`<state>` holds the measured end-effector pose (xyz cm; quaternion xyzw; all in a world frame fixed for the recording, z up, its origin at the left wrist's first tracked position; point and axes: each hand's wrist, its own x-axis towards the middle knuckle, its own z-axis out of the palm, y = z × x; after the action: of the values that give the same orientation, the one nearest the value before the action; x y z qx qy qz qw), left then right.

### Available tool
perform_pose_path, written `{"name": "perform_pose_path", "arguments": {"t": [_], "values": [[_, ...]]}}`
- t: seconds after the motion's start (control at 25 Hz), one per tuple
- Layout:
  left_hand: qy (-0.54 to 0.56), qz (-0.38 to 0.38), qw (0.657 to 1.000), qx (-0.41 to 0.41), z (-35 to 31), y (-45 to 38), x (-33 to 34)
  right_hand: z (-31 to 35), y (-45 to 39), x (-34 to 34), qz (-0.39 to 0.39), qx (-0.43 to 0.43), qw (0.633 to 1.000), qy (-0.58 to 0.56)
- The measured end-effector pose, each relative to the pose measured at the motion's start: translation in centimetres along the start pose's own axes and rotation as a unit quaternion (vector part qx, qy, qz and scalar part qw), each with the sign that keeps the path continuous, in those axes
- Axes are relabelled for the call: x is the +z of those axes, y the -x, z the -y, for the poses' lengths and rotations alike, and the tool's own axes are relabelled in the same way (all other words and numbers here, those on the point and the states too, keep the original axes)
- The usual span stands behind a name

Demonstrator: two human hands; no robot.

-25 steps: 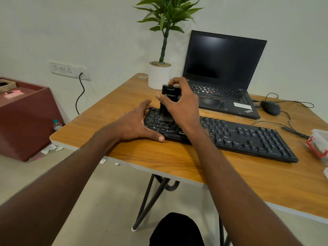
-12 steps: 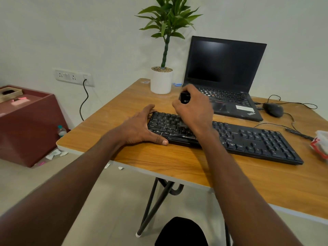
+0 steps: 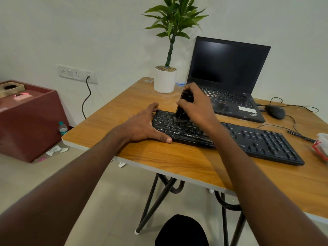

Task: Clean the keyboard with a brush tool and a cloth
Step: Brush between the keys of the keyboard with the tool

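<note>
A black full-size keyboard (image 3: 262,139) lies across the wooden table (image 3: 177,160). My right hand (image 3: 197,107) grips a black brush tool (image 3: 182,107) upright, its bristles down on the keys at the keyboard's left part. My left hand (image 3: 142,125) rests flat against the keyboard's left end, thumb along the front edge, fingers at the far corner. No cloth is clearly in view.
An open black laptop (image 3: 229,82) stands behind the keyboard, with a potted plant (image 3: 166,80) to its left. A wired mouse (image 3: 275,111) and cable lie at the right, a white and red packet (image 3: 321,146) at the right edge. A maroon cabinet (image 3: 30,119) stands on the floor left.
The brush has swept down over the left keys and come back upright, showing more of its black body. My left hand has stayed on the keyboard's left end. The camera shifted slightly.
</note>
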<state>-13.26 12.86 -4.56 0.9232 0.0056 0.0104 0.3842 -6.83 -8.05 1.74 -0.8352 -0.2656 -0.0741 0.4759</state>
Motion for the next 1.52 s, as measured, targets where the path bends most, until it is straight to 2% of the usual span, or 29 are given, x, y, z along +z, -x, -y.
{"name": "perform_pose_path", "arguments": {"t": [0.08,0.16,0.24,0.32,0.4,0.44,0.48,0.52,0.6,0.68,0.76,0.84,0.88,0.96,1.0,1.04,1.12,1.2,1.28,1.4,1.52], "values": [[-0.001,-0.001,1.000,0.002,0.0,0.0,0.0,0.2,0.0,-1.6,0.016,-0.003,0.992,0.122],[-0.001,-0.005,1.000,0.004,0.0,0.0,0.0,0.3,-0.1,-3.1,-0.010,0.011,0.964,0.267],[-0.001,-0.006,1.000,0.006,0.0,0.0,0.1,0.4,0.1,-3.7,-0.025,0.017,0.946,0.322],[0.003,-0.005,1.000,0.005,-0.1,0.0,0.0,0.5,0.2,-3.3,0.014,0.010,0.965,0.260],[0.007,-0.004,1.000,0.005,-0.2,0.0,0.0,0.6,0.1,-3.0,0.043,0.030,0.995,0.080],[0.006,-0.004,1.000,0.005,-0.2,0.0,0.0,0.6,0.1,-3.0,0.045,0.050,0.998,-0.005],[0.005,-0.005,1.000,0.005,-0.2,0.1,0.0,0.4,0.2,-3.3,0.041,0.057,0.997,-0.042],[0.005,-0.005,1.000,0.005,-0.3,0.1,0.0,0.1,0.3,-3.7,0.039,0.053,0.998,-0.018],[0.011,0.000,1.000,0.005,-0.3,0.1,0.0,-0.6,0.6,-5.0,0.042,0.037,0.991,0.119],[0.016,0.001,1.000,0.006,-0.4,0.2,0.0,-0.9,0.6,-6.2,0.017,0.024,0.962,0.270],[0.015,0.000,1.000,0.007,-0.4,0.2,-0.1,-1.3,0.6,-6.5,-0.023,0.011,0.935,0.354],[0.017,0.001,1.000,0.008,-0.4,0.4,0.0,-1.5,0.8,-6.0,-0.018,0.012,0.937,0.349],[0.019,0.001,1.000,0.009,-0.5,0.4,0.0,-1.4,0.9,-5.7,-0.002,0.014,0.954,0.298],[0.023,0.004,1.000,0.010,-0.5,0.3,-0.1,-0.9,1.0,-5.3,0.011,0.050,0.996,0.072],[0.026,0.004,1.000,0.011,-0.5,0.3,-0.1,-0.6,1.1,-5.4,0.011,0.067,0.998,-0.016],[0.028,0.004,1.000,0.012,-0.5,0.4,-0.1,-0.6,1.2,-5.5,0.007,0.065,0.997,-0.035],[0.031,0.004,0.999,0.012,-0.4,0.3,-0.1,-1.4,1.5,-6.1,0.003,0.044,0.996,0.078],[0.030,0.003,0.999,0.013,-0.3,0.2,-0.1,-2.3,1.8,-7.0,-0.037,0.043,0.979,0.197],[0.026,0.003,1.000,0.012,-0.4,0.2,0.0,-2.4,2.0,-7.1,-0.073,0.032,0.962,0.262],[0.021,0.001,1.000,0.008,-0.4,0.2,0.0,-0.7,2.0,-4.4,-0.040,-0.007,0.957,0.288],[0.023,-0.004,1.000,0.010,-0.3,0.2,0.1,1.6,0.9,-0.3,-0.013,-0.039,0.974,0.222]]}}
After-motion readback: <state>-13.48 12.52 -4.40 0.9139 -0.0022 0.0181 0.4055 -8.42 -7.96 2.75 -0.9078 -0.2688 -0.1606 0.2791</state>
